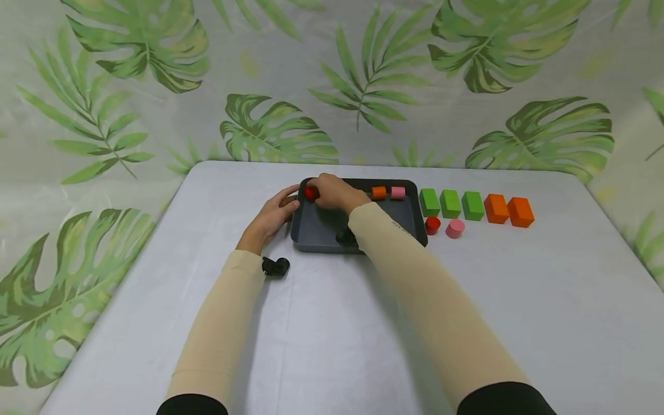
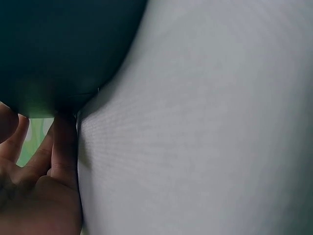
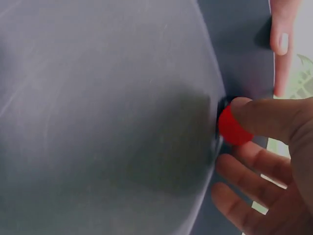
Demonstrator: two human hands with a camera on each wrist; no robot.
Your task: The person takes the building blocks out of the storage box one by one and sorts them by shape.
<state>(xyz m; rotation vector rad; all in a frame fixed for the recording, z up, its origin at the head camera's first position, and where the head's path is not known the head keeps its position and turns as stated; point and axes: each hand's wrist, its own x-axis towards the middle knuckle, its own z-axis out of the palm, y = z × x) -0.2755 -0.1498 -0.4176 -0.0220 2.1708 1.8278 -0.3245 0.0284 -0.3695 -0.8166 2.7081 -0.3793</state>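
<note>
The right hand [image 1: 336, 193] pinches a red cylinder [image 1: 311, 194] inside the tray [image 1: 313, 230]; left of this grip, the left hand [image 1: 272, 216], fingers apart, touches the same tray

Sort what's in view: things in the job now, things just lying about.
In use, it seems:
red piece, pinched by the right hand
tray, left hand at its side
orange piece and pink piece inside it

Apparently just lying about, outside the tray:
three green blocks
two orange blocks
red cylinder
pink cylinder
</note>
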